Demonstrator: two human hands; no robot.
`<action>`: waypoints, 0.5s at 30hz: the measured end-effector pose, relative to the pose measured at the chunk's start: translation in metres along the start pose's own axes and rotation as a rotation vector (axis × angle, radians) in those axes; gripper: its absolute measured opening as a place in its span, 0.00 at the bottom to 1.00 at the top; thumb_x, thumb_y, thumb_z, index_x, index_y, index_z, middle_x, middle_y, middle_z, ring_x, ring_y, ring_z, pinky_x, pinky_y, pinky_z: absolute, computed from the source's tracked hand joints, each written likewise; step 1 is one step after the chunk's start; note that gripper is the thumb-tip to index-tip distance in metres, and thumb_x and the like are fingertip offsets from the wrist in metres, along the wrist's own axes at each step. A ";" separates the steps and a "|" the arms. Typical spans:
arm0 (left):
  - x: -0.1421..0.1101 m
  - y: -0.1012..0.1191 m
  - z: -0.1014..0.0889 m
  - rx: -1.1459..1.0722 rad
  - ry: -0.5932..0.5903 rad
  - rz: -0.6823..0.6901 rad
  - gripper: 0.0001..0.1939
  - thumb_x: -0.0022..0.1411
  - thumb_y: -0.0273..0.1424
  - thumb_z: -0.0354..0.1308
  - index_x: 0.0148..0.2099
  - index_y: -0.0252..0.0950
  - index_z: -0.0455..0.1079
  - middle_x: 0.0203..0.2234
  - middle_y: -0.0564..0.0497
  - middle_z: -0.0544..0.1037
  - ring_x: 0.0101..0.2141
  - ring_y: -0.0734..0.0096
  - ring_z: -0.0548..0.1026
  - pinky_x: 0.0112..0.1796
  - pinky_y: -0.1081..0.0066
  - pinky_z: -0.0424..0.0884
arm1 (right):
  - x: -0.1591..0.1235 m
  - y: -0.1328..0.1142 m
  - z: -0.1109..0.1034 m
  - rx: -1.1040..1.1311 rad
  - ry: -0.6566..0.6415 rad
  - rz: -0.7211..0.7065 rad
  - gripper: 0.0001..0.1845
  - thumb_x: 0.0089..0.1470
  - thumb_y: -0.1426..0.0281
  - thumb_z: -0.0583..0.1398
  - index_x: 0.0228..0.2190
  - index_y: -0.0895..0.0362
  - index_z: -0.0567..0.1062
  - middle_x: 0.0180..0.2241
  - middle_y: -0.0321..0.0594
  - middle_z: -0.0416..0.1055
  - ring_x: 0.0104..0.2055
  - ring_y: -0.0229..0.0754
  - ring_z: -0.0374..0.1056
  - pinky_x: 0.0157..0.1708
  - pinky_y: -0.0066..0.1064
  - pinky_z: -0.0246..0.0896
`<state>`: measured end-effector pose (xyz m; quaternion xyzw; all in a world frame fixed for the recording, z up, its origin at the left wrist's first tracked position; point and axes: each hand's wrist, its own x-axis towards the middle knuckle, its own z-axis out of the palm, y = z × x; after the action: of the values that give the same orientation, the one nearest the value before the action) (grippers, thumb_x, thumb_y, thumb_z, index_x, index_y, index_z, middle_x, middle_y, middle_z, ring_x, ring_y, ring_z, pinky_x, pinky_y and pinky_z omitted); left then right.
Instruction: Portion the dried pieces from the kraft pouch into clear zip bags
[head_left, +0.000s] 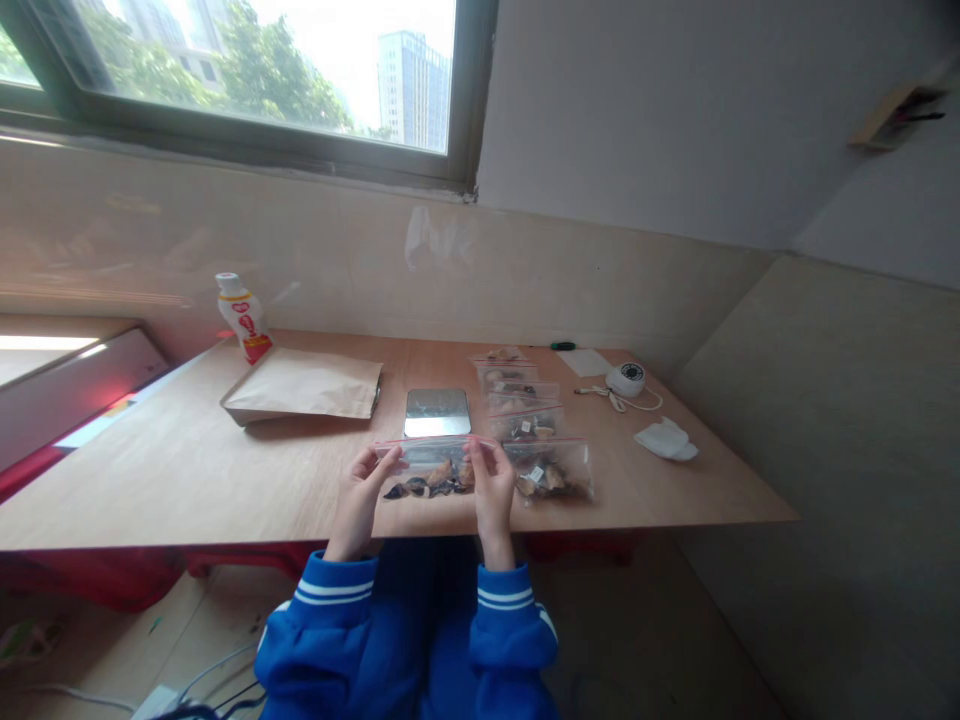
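Note:
A clear zip bag [427, 478] with a red seal line stretches between my hands above the table's front edge. Dark and tan dried pieces lie along its bottom. My left hand [362, 490] pinches the bag's upper left corner between thumb and fingers. At the upper right, my right hand [491, 485] grips the same bag the same way. Just behind it lies a flat scale [437, 410] with a shiny top. To the right of my right hand is another filled zip bag [555, 475], with a small white packet inside.
More filled zip bags [529, 422] run back in an overlapping row. A brown paper bag [307, 385] and an upright white bottle [244, 318] stand left. At right are a white corded device [625, 379], a crumpled white bag [666, 439] and a green-handled tool [563, 346].

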<state>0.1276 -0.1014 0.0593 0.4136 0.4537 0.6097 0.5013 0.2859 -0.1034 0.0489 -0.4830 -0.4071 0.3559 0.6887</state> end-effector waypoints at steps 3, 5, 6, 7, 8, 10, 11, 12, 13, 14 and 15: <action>0.000 0.000 -0.001 -0.001 0.000 0.011 0.14 0.52 0.39 0.62 0.37 0.34 0.73 0.31 0.50 0.77 0.32 0.72 0.74 0.38 0.72 0.70 | 0.000 0.000 -0.004 -0.041 -0.030 -0.020 0.16 0.53 0.59 0.59 0.36 0.59 0.75 0.30 0.40 0.74 0.31 0.39 0.68 0.36 0.31 0.63; -0.001 0.002 0.000 0.025 0.022 0.039 0.14 0.53 0.39 0.62 0.38 0.35 0.73 0.31 0.51 0.77 0.31 0.72 0.74 0.37 0.73 0.69 | 0.000 0.000 -0.006 -0.053 -0.027 -0.035 0.16 0.54 0.59 0.58 0.36 0.58 0.75 0.30 0.40 0.74 0.30 0.39 0.68 0.36 0.31 0.64; -0.002 0.003 0.001 0.042 0.034 0.052 0.14 0.53 0.39 0.62 0.38 0.35 0.73 0.31 0.51 0.77 0.31 0.73 0.74 0.37 0.73 0.69 | 0.000 0.000 -0.006 -0.053 -0.022 -0.041 0.15 0.54 0.59 0.58 0.35 0.58 0.74 0.29 0.39 0.74 0.30 0.39 0.68 0.35 0.31 0.64; -0.002 0.004 0.001 0.059 0.044 0.063 0.14 0.53 0.40 0.62 0.38 0.35 0.73 0.30 0.52 0.76 0.31 0.73 0.73 0.37 0.73 0.69 | 0.001 0.000 -0.007 -0.054 -0.018 -0.047 0.15 0.54 0.59 0.59 0.35 0.58 0.74 0.29 0.39 0.74 0.30 0.39 0.68 0.35 0.31 0.64; -0.003 0.005 0.002 0.075 0.052 0.070 0.15 0.53 0.40 0.62 0.38 0.35 0.73 0.29 0.52 0.76 0.31 0.73 0.73 0.37 0.73 0.69 | 0.001 0.000 -0.007 -0.057 -0.014 -0.053 0.15 0.54 0.59 0.59 0.34 0.58 0.74 0.29 0.39 0.74 0.29 0.38 0.68 0.35 0.31 0.64; -0.004 0.006 0.002 0.098 0.054 0.077 0.15 0.53 0.40 0.62 0.38 0.35 0.73 0.28 0.52 0.76 0.31 0.73 0.73 0.37 0.73 0.69 | 0.000 0.000 -0.006 -0.069 -0.009 -0.061 0.15 0.54 0.59 0.59 0.34 0.58 0.74 0.29 0.39 0.74 0.29 0.38 0.68 0.34 0.30 0.64; -0.004 0.007 0.002 0.106 0.052 0.077 0.15 0.53 0.40 0.62 0.38 0.34 0.73 0.29 0.52 0.76 0.31 0.72 0.73 0.37 0.73 0.69 | 0.000 0.000 -0.006 -0.075 -0.009 -0.063 0.15 0.54 0.59 0.59 0.34 0.58 0.73 0.29 0.39 0.75 0.29 0.38 0.68 0.34 0.30 0.64; -0.004 0.007 0.001 0.113 0.050 0.077 0.15 0.53 0.40 0.62 0.38 0.34 0.73 0.29 0.51 0.77 0.31 0.72 0.74 0.37 0.73 0.69 | 0.000 0.000 -0.006 -0.079 -0.010 -0.063 0.15 0.53 0.58 0.59 0.34 0.58 0.73 0.29 0.40 0.75 0.28 0.38 0.69 0.34 0.31 0.64; -0.004 0.007 0.001 0.119 0.049 0.077 0.15 0.53 0.40 0.62 0.38 0.34 0.73 0.30 0.51 0.77 0.31 0.72 0.74 0.37 0.72 0.69 | 0.000 0.000 -0.006 -0.081 -0.014 -0.064 0.15 0.53 0.58 0.59 0.34 0.58 0.73 0.29 0.40 0.75 0.28 0.39 0.69 0.33 0.31 0.65; -0.004 0.008 0.001 0.125 0.048 0.078 0.15 0.53 0.40 0.61 0.37 0.34 0.73 0.30 0.50 0.77 0.31 0.71 0.74 0.37 0.72 0.69 | 0.000 0.000 -0.007 -0.084 -0.018 -0.066 0.16 0.53 0.58 0.59 0.34 0.58 0.73 0.29 0.40 0.75 0.28 0.39 0.69 0.33 0.31 0.65; -0.004 0.008 0.001 0.130 0.050 0.079 0.15 0.53 0.40 0.61 0.37 0.34 0.73 0.31 0.50 0.77 0.31 0.71 0.74 0.37 0.72 0.69 | 0.000 0.000 -0.007 -0.089 -0.021 -0.069 0.16 0.53 0.57 0.59 0.34 0.58 0.73 0.30 0.40 0.75 0.28 0.39 0.69 0.33 0.31 0.65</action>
<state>0.1271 -0.1063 0.0668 0.4475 0.4879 0.6085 0.4375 0.2921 -0.1065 0.0475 -0.4949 -0.4461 0.3184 0.6743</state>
